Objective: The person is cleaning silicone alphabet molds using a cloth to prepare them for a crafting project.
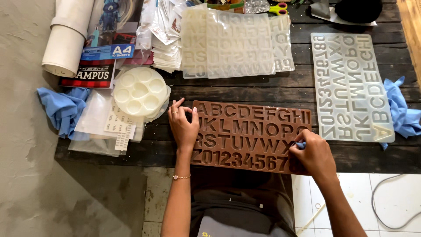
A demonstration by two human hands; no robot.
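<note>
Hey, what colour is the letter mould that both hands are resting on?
Brown: the letter mould shows best in the head view, on the dark wooden table.

Soft even daylight, faint shadows, sharp focus, slight wide-angle edge distortion

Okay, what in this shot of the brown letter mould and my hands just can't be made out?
All in the head view:
- Bottom right corner of the brown mould: covered by the right hand.
- The small blue thing the right hand pinches: mostly hidden by fingers, kind unclear.
- Mould's left edge: under the left hand.
- Scissors and black object: cut off by the top edge.
- Clear stacked moulds: letters blurred by overlap.
</note>
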